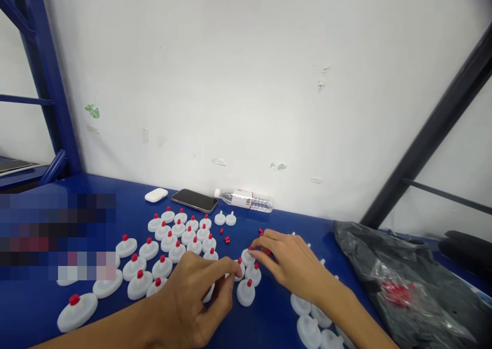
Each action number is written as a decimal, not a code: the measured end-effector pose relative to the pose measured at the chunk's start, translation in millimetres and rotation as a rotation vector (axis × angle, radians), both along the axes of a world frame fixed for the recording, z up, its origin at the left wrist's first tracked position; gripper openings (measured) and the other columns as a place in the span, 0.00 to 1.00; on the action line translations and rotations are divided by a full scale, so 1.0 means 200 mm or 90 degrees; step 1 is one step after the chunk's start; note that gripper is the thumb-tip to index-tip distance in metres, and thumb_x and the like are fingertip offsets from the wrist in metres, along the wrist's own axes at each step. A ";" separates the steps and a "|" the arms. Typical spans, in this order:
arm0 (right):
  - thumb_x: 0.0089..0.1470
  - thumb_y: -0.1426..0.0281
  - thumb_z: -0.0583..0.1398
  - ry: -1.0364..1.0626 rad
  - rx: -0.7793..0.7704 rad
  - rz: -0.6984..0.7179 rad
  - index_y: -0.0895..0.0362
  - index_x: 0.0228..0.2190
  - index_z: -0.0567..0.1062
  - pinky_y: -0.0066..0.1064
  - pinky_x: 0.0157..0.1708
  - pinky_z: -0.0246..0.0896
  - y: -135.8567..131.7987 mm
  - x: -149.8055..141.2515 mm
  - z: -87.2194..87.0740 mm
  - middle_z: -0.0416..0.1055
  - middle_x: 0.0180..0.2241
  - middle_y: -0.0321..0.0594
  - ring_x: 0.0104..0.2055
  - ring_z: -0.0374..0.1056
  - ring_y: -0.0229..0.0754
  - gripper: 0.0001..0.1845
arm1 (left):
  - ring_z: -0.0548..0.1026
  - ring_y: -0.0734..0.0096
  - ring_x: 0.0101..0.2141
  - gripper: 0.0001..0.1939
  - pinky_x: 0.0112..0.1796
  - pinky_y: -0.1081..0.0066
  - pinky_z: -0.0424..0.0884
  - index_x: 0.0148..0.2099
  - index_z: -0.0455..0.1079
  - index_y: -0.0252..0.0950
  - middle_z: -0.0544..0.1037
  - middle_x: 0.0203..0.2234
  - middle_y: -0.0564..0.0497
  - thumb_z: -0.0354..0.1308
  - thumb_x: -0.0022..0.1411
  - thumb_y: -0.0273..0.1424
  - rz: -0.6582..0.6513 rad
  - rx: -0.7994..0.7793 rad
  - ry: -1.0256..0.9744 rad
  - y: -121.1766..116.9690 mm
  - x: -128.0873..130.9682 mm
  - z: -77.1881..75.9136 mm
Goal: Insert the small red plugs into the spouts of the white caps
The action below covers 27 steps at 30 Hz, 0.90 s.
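Note:
My left hand (pixel 200 298) is closed in a pinch, with thumb and index finger at a white nozzle lid (pixel 237 271) that is partly hidden behind the index finger. My right hand (pixel 286 259) reaches in from the right, its fingertips closed around the small red tip cap (pixel 250 248) on another white nozzle lid (pixel 247 257). Just in front of the hands stand two more capped lids, one (pixel 246 293) nearest me and one (pixel 253 275) behind it. Loose red tip caps (pixel 227 240) lie beyond the hands, some of them partly hidden by my right hand.
Many red-capped lids (pixel 169 242) stand left of centre, and uncapped lids (pixel 308 331) lie under my right forearm. Two uncapped lids (pixel 230 219) sit near a water bottle (pixel 246 199), phone (pixel 195 200) and white case (pixel 156 194). A dark plastic bag (pixel 369 257) covers the right side.

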State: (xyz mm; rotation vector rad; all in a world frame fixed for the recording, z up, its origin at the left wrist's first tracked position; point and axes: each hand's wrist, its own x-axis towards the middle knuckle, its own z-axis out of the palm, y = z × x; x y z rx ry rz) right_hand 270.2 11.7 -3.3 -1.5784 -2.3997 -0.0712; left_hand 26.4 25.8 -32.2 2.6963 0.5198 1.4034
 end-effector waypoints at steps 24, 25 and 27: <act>0.65 0.70 0.62 0.000 0.018 0.025 0.53 0.37 0.83 0.35 0.42 0.64 0.45 -0.07 0.15 0.83 0.36 0.40 0.41 0.78 0.48 0.08 | 0.79 0.70 0.25 0.16 0.30 0.69 0.69 0.47 0.68 0.42 0.80 0.29 0.57 0.47 0.64 0.19 0.023 0.010 -0.089 0.00 0.02 0.02; 0.65 0.70 0.61 0.027 0.019 0.021 0.53 0.37 0.82 0.35 0.42 0.65 0.41 -0.06 0.16 0.83 0.35 0.39 0.39 0.78 0.46 0.08 | 0.79 0.69 0.28 0.16 0.31 0.68 0.70 0.49 0.68 0.43 0.80 0.31 0.56 0.48 0.65 0.20 0.038 0.001 -0.093 0.00 0.02 0.02; 0.68 0.66 0.59 0.096 0.011 0.020 0.53 0.38 0.81 0.33 0.42 0.67 0.30 -0.04 0.18 0.83 0.34 0.36 0.37 0.78 0.42 0.10 | 0.80 0.67 0.33 0.16 0.33 0.68 0.72 0.52 0.67 0.44 0.79 0.39 0.52 0.49 0.66 0.23 0.072 -0.023 -0.096 0.00 0.01 0.04</act>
